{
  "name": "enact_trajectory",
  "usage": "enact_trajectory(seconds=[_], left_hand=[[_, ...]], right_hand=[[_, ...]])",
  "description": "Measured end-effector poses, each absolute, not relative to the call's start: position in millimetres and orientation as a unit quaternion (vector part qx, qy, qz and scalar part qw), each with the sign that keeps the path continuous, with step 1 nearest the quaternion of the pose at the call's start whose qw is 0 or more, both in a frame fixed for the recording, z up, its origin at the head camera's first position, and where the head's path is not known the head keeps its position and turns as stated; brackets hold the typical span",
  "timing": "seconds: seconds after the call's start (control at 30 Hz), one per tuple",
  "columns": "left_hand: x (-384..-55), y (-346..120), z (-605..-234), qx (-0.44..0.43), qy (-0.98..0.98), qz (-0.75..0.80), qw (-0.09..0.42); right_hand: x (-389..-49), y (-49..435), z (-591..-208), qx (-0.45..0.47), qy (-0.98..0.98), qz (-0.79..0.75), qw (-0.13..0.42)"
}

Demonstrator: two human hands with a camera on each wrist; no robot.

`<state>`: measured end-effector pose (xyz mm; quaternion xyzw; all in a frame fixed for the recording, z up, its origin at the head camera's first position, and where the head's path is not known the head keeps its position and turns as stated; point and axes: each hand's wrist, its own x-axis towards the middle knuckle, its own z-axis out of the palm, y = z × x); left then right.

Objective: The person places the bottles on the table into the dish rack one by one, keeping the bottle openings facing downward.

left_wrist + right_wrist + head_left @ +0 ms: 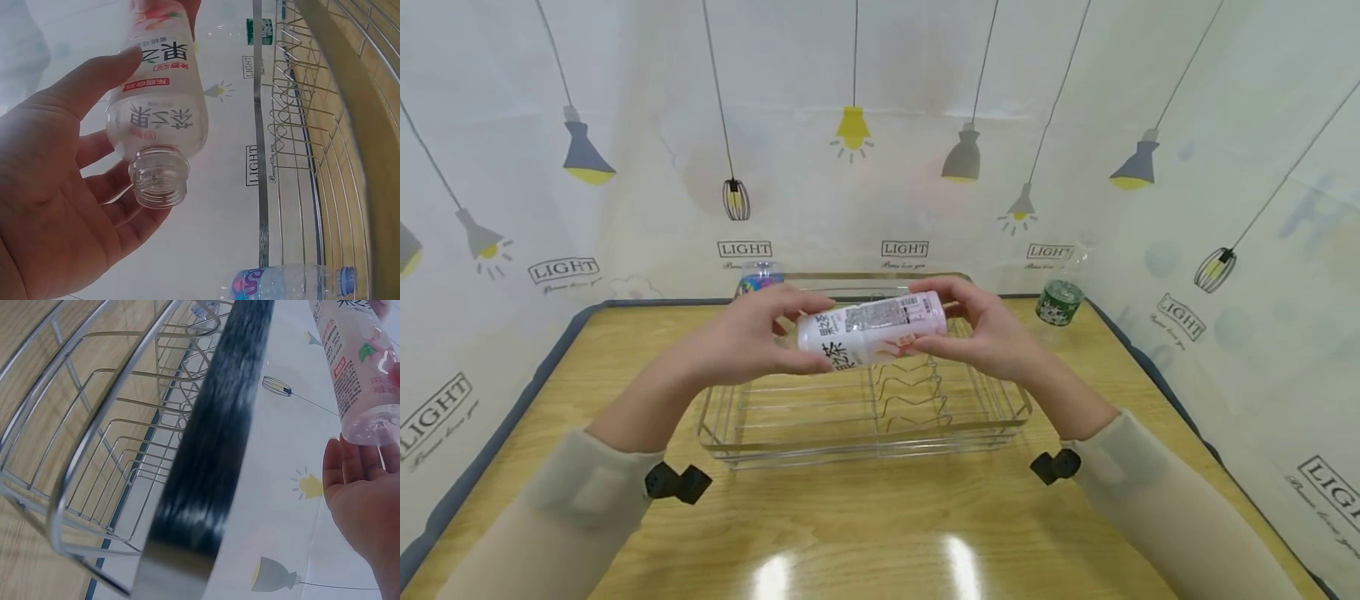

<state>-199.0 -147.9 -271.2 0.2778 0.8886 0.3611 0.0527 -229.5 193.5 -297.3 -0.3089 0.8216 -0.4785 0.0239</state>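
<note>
A clear plastic drink bottle [880, 327] with a white and pink label lies sideways in the air over the wire rack. My left hand [752, 333] grips its neck end, thumb on the near side and fingers on the far side. In the left wrist view the bottle [164, 115] shows a bare threaded neck without a cap. At the base end, my right hand [988, 329] holds it between thumb and fingers. The right wrist view shows the fingers [356, 464] right at the base.
Below the hands, a wire dish rack [865, 441] stands on the wooden table [880, 517]. A bottle with a blue and purple label [760, 279] is at the rack's back left. A green-labelled bottle [1060, 303] stands at the back right, close to the printed wall covering [910, 192].
</note>
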Motion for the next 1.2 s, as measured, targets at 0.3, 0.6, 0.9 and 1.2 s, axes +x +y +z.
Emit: enact_trajectory(seconds=[0.3,0.6,0.9,1.2], left_hand=[[-197,-141,-279,0.266,0.905,0.331,0.031],[-197,-143,-289,0.256,0.906,0.337,0.004],[-201,-147,-296,0.231,0.876,0.424,0.004],[-199,-146,-299,0.188,0.868,0.459,0.033]], right_hand=[[-230,189,-292,-0.317,0.818,-0.479,0.022],[-233,186,-290,-0.32,0.801,-0.505,0.015],[-238,187,-290,-0.302,0.781,-0.546,0.007],[-236,180,-294,-0.304,0.778,-0.546,0.061]])
